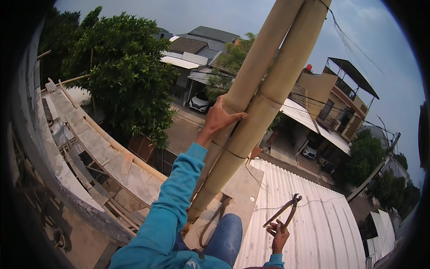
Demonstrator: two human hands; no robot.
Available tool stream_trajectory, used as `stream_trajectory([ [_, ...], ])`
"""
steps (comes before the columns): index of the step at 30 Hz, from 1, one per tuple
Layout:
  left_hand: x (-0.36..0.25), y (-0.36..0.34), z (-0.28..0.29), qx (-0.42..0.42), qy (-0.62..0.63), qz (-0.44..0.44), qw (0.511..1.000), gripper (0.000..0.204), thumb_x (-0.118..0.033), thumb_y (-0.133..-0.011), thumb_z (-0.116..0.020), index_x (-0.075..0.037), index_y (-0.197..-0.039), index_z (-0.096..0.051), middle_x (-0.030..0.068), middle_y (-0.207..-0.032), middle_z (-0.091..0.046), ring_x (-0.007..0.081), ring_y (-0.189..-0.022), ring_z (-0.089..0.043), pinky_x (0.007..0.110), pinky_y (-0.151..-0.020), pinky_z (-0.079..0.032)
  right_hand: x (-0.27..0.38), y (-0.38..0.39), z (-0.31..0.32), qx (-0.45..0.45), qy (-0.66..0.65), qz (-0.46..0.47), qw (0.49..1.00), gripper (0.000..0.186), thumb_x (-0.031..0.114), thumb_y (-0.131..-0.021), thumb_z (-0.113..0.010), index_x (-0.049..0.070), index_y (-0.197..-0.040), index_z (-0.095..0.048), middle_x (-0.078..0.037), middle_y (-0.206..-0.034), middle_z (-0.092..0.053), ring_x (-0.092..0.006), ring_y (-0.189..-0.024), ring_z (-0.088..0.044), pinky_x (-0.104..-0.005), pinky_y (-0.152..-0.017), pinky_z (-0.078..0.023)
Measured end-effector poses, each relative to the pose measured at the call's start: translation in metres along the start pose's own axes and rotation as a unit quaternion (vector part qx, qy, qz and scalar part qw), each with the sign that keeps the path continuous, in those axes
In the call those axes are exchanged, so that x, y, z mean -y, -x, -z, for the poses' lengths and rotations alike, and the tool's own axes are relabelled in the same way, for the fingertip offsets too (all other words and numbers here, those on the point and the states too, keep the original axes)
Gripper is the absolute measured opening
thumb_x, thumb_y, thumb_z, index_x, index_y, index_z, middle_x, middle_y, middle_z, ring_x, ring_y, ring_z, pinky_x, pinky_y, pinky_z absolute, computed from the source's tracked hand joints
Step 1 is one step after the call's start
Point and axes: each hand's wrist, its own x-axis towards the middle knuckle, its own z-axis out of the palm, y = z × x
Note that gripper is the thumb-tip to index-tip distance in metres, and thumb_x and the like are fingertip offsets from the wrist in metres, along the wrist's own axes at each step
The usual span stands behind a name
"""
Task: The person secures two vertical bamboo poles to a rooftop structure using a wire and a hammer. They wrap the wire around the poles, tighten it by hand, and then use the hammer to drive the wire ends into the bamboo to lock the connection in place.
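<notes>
Two long bamboo poles [282,80] rise side by side through the middle, bound by thin wire [230,151]. My left hand [220,117] grips the left pole [257,54], fingers wrapped over its far side and thumb stretched across toward the seam. Low on the right, my right hand [278,233] holds long metal pincers [293,208] by a handle, with the handles spread apart. The pincers stand apart from the poles, over a white corrugated roof.
I am high up, my jeans-clad leg [226,237] by a board [246,179]. A curved concrete ledge with bamboo [125,148] runs left. The corrugated roof [322,219] lies below right. A tree [116,67], houses, parked cars, overhead wires and a utility pole [376,166] stand beyond.
</notes>
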Motion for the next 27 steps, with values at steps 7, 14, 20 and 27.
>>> stream_trajectory([
  [7, 0.006, -0.003, 0.0, 0.017, 0.051, -0.01, 0.999, 0.081, -0.044, -0.057, -0.09, 0.003, -0.115, -0.058, 0.0175, -0.106, -0.069, 0.0247, -0.098, -0.068, 0.035, -0.086, -0.054, 0.009, -0.007, -0.02, -0.061, -0.029, 0.078, 0.995, 0.053, 0.027, -0.1, -0.05, -0.009, -0.138, -0.039, -0.024, -0.126, -0.054, -0.0308, -0.112, -0.059, -0.0389, -0.087, -0.057],
  [14, 0.013, -0.012, 0.002, 0.099, 0.184, -0.031, 0.977, 0.071, -0.031, -0.063, -0.09, 0.002, -0.118, -0.058, 0.0106, -0.106, -0.069, 0.0159, -0.095, -0.065, 0.032, -0.086, -0.053, 0.005, -0.038, -0.044, -0.026, -0.12, 0.079, 0.989, 0.06, 0.03, -0.101, -0.049, 0.005, -0.149, -0.026, -0.024, -0.133, -0.052, -0.0341, -0.118, -0.058, -0.0431, -0.094, -0.053],
  [20, 0.01, -0.012, 0.006, 0.116, 0.176, -0.008, 0.978, 0.068, -0.023, -0.065, -0.089, 0.002, -0.12, -0.058, 0.0087, -0.108, -0.068, 0.0142, -0.097, -0.063, 0.031, -0.087, -0.052, 0.019, -0.041, -0.071, -0.006, -0.183, 0.071, 0.981, 0.06, 0.028, -0.101, -0.048, 0.012, -0.152, -0.02, -0.023, -0.13, -0.054, -0.0338, -0.108, -0.063, -0.0439, -0.088, -0.057],
  [27, 0.004, -0.013, 0.012, 0.149, 0.162, 0.007, 0.975, 0.068, -0.025, -0.069, -0.087, 0.0, -0.123, -0.056, 0.0087, -0.115, -0.065, 0.0157, -0.105, -0.061, 0.031, -0.092, -0.049, 0.019, -0.034, -0.085, 0.013, -0.188, 0.041, 0.981, 0.058, 0.025, -0.102, -0.042, 0.009, -0.152, -0.017, -0.027, -0.127, -0.054, -0.0343, -0.104, -0.065, -0.0426, -0.085, -0.058],
])
